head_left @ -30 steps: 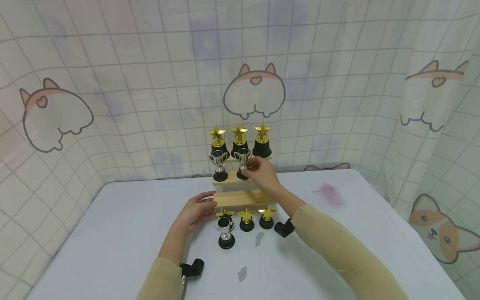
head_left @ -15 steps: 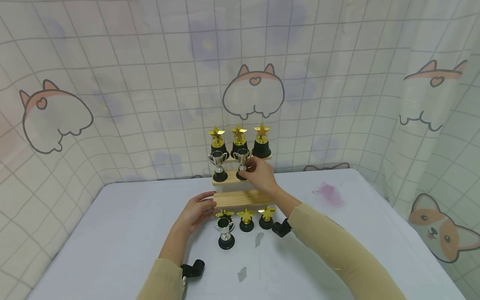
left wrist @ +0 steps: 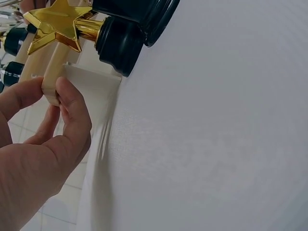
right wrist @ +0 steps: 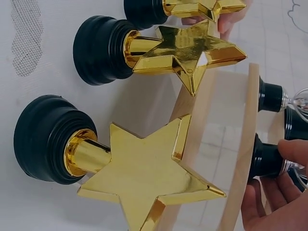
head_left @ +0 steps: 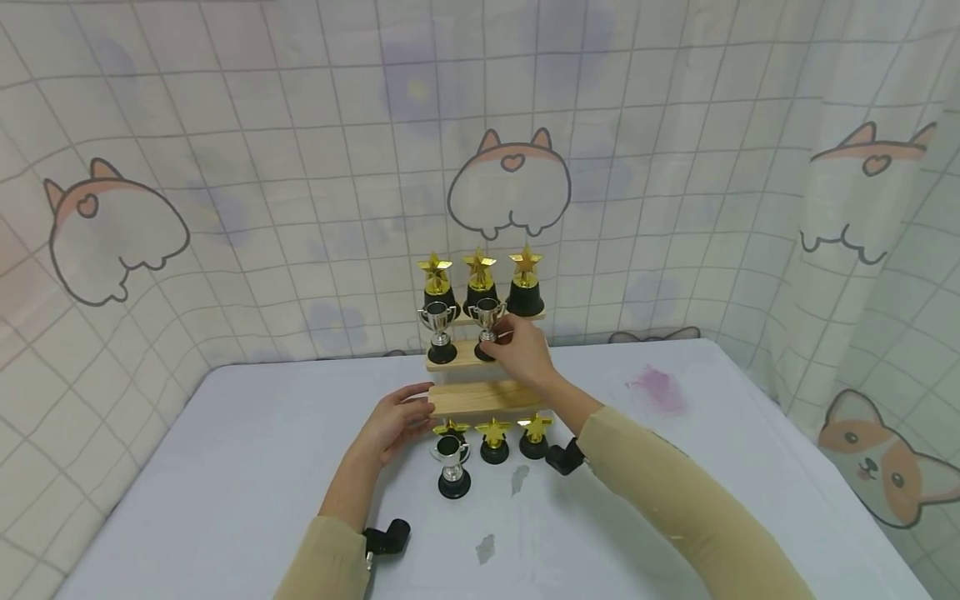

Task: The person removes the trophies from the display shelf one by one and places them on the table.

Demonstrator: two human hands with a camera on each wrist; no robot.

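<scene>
My right hand (head_left: pixel 525 350) pinches a small silver trophy cup (head_left: pixel 487 313) by its lower part, on the middle step (head_left: pixel 467 356) of a wooden stepped rack. In the right wrist view, thumb and fingers are around the cup's black base (right wrist: pixel 265 160), which sits right at the board. With thumb and fingers, my left hand (head_left: pixel 390 425) grips the left end of the rack's front board (head_left: pixel 480 398); the left wrist view shows the pinched board end (left wrist: pixel 51 86). Another silver cup (head_left: pixel 440 327) stands left of the held one.
Gold star trophies (head_left: pixel 480 279) line the top step at the back. Before the rack, smaller gold star trophies (head_left: pixel 493 437) stand on the white table (head_left: pixel 262 475), with a silver cup (head_left: pixel 452 467) nearest me. A patterned curtain (head_left: pixel 300 208) hangs behind.
</scene>
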